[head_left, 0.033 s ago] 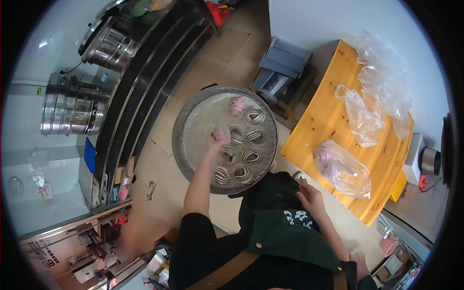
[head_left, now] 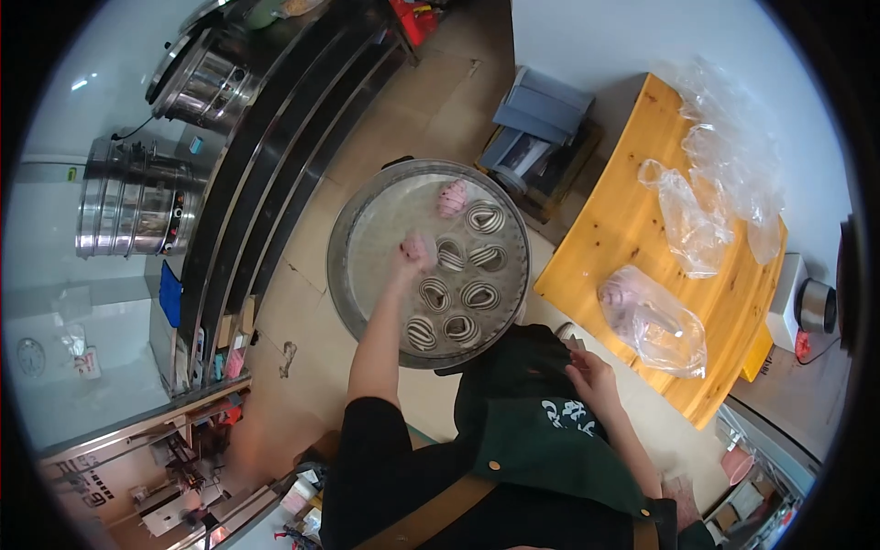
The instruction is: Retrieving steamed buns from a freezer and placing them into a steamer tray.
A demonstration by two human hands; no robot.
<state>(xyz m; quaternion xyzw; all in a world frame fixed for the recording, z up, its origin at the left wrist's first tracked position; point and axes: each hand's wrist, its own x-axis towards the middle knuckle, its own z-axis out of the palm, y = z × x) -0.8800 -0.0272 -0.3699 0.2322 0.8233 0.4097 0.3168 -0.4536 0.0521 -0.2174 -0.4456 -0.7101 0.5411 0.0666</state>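
A large round metal steamer tray with a pale liner is in front of me. My left hand reaches over its middle, closed on a pink ridged bun that it partly covers. Another pink bun sits near the tray's far side. Several dark-and-white striped rolls lie along the right and near parts. My right hand hangs beside my dark green apron, fingers curled at a small greyish edge I cannot make out.
At right, a wooden table bears a clear bag with pink buns and more crumpled plastic bags. Grey-blue bins stand beyond the tray. Dark shelving and steel steamers line the left.
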